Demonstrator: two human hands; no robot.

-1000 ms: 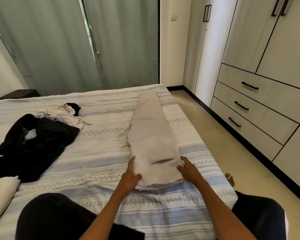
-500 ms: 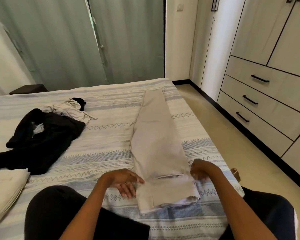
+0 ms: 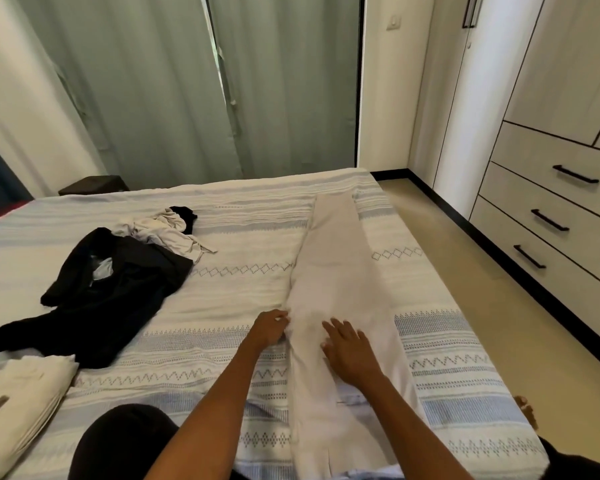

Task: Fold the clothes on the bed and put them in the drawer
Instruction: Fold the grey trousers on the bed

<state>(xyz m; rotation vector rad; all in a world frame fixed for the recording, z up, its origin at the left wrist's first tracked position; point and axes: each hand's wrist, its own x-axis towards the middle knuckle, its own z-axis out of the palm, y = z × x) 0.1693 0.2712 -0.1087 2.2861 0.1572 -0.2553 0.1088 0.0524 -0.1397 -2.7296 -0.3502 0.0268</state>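
The bed (image 3: 222,306) carries a striped cover, and the wardrobe drawers (image 3: 551,216) stand shut at the right. Beige trousers (image 3: 340,289) lie lengthwise near the bed's right edge — a black garment (image 3: 118,292) and a crumpled pale one (image 3: 170,233) lie well apart, left. The right hand (image 3: 349,351) rests flat and spread on the trousers; the left hand (image 3: 269,327) pinches their left edge.

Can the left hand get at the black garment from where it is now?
Probably yes, with a stretch. The left hand sits at the beige trousers' left edge, and only bare bedspread lies between it and the black garment. Nothing blocks that path.
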